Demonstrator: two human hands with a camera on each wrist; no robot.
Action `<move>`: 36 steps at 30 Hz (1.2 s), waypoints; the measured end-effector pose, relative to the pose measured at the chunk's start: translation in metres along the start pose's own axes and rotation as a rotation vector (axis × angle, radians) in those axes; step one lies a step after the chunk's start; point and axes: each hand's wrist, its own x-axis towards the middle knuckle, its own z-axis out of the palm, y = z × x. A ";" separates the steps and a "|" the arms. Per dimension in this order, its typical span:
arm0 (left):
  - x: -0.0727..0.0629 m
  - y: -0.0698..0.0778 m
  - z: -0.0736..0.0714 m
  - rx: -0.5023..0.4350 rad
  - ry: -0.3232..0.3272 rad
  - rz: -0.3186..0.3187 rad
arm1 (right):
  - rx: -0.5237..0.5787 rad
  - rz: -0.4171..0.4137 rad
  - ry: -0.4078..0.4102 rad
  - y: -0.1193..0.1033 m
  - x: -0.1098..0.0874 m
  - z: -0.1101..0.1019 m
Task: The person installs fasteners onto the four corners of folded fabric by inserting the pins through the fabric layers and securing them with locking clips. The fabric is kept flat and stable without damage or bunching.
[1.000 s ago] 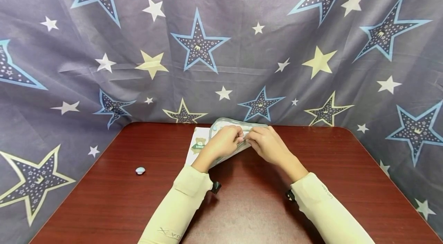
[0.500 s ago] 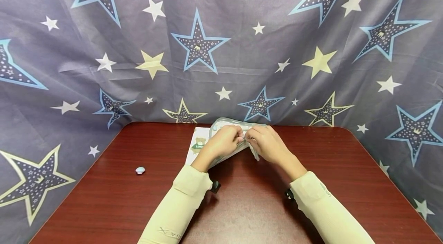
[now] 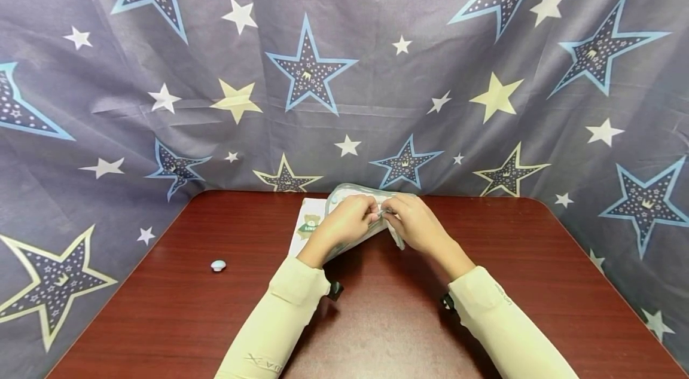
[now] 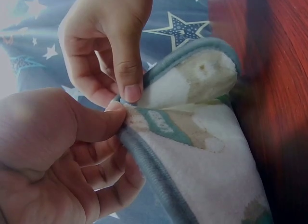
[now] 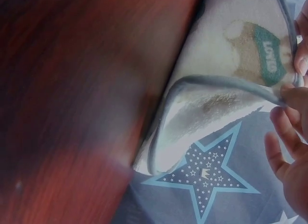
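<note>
A fluffy white towel (image 3: 309, 226) with teddy bear prints and a grey-blue edging hangs over the table's far edge. My left hand (image 3: 352, 217) pinches its edging between thumb and index finger, as the left wrist view shows, with the other fingers loosely curled. Right beside it, my right hand (image 3: 411, 220) pinches the same edging, thumb on top. Between the two grips the edge (image 4: 161, 173) bends, and a rounded flap (image 4: 211, 72) folds away from the main cloth. In the right wrist view a bear print (image 5: 262, 53) with lettering lies near the fingertips.
A small pale blue, mushroom-shaped piece (image 3: 218, 265) sits on the left of the dark red wooden table (image 3: 387, 331). Behind the table's far edge hangs a grey curtain (image 3: 377, 116) printed with stars.
A flap of the towel that did not show a second ago hangs below my right hand. That hand's fingers have shifted slightly at the edging; my left hand has stayed put.
</note>
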 end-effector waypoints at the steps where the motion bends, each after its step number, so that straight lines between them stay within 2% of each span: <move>1: 0.000 0.000 0.000 -0.003 -0.003 -0.003 | 0.006 0.000 0.007 0.001 -0.001 0.001; 8: 0.000 0.001 -0.001 -0.017 -0.033 -0.033 | 0.013 0.005 0.034 0.001 -0.003 0.001; 19: -0.009 -0.007 -0.001 -0.023 -0.062 -0.020 | 0.018 0.035 -0.045 0.000 -0.005 -0.003; 23: -0.020 -0.011 -0.008 0.031 -0.057 -0.003 | 0.019 0.031 -0.055 0.000 -0.006 -0.005; 26: -0.029 -0.017 -0.013 0.072 -0.062 -0.017 | 0.022 0.019 -0.057 0.001 -0.006 -0.005; 31: -0.047 -0.034 -0.025 0.122 -0.078 -0.049 | 0.027 -0.002 -0.057 0.002 -0.007 -0.005; 36: -0.069 -0.052 -0.037 0.215 -0.098 -0.089 | 0.019 -0.020 -0.040 0.003 -0.008 -0.007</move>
